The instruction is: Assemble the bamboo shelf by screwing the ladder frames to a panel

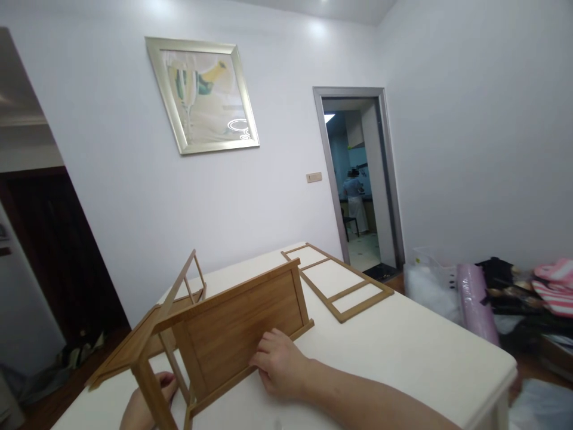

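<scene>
A wooden panel (pixel 239 322) stands on its long edge on the white table, joined at its left end to a slatted wooden frame (pixel 154 382). My right hand (pixel 280 364) grips the panel's lower rail, its fingers bent over the wood. My left hand (pixel 165 385) sits low behind the frame's near post, with curled fingers close to the panel's lower left corner. The post partly hides that hand, and what its fingers hold cannot be made out. Another wooden panel (pixel 129 346) lies to the left, beyond the frame.
A flat ladder-like wooden frame (pixel 335 297) lies on the far right of the white table (pixel 403 352). Bags, a purple roll (pixel 477 304) and pink striped cloth (pixel 555 286) are piled to the right. Through a doorway, a person (pixel 355 197) stands in another room.
</scene>
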`<state>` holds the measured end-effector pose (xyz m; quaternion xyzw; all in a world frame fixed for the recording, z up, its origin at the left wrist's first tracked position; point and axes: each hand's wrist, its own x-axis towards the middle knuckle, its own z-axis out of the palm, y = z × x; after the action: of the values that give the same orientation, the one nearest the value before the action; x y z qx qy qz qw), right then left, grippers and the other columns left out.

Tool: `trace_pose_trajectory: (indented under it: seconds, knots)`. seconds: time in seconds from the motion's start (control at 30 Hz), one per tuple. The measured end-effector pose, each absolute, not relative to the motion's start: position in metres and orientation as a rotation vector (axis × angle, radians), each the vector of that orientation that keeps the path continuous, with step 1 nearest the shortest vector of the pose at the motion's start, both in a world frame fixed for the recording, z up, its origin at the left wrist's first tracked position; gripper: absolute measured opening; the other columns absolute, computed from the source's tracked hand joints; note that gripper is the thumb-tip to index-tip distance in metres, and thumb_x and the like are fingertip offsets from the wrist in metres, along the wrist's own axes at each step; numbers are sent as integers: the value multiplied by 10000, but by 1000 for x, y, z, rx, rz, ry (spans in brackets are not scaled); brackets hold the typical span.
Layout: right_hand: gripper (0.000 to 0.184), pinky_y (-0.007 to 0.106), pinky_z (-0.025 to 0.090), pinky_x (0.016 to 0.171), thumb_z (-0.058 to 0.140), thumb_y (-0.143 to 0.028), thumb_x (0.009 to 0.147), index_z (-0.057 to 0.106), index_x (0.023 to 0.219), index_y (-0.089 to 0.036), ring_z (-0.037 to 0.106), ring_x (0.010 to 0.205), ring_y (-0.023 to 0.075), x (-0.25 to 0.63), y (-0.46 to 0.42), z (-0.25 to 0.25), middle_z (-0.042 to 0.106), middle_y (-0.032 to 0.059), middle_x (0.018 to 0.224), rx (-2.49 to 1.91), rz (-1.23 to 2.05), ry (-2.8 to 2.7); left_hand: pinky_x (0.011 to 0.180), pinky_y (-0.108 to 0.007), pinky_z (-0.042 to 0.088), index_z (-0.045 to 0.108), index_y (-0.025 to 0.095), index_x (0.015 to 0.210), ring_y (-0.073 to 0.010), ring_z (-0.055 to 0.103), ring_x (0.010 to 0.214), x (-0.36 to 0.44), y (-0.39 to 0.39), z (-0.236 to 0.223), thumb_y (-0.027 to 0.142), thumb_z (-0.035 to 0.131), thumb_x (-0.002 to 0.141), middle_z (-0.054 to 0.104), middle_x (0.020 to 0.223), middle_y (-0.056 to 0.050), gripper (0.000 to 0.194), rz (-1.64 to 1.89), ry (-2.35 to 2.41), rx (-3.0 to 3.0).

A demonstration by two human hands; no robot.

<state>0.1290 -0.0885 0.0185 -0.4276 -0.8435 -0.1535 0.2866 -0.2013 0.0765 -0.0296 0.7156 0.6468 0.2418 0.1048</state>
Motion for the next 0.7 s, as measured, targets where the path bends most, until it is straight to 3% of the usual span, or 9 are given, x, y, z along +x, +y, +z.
trace_pose_trajectory:
  seconds: [0.2,0.37,0.53,0.7]
  knots:
    - [137,305,338,658,537,-153,688,588,807,-199,444,717,165,131,-92,28,536,16,717,-1050,-510,-2180,780,-372,555,649,251,668,-319,709,878,-199,68,-29,374,553,716,743,740,-18,164,797,1835,2065]
    - [95,324,325,622,456,-124,728,463,700,-215,395,686,181,152,-90,50,452,23,689,-992,-565,-1824,821,-337,524,632,225,674,-293,703,887,-196,64,-27,362,500,766,735,755,-45,211,800,1809,2101]
    - [152,337,371,666,400,-74,824,445,817,-219,420,753,196,188,-77,66,442,27,759,-1016,-540,-1397,787,-305,509,615,214,694,-275,696,883,-193,61,-23,340,517,773,736,794,-47,177,766,1894,2084]
    - [108,390,416,777,421,-135,825,464,891,-208,463,869,228,228,-58,53,491,57,870,-1288,-451,-1152,771,-294,492,633,207,764,-251,692,869,-196,66,-32,313,473,823,734,844,-50,201,716,1917,2143]
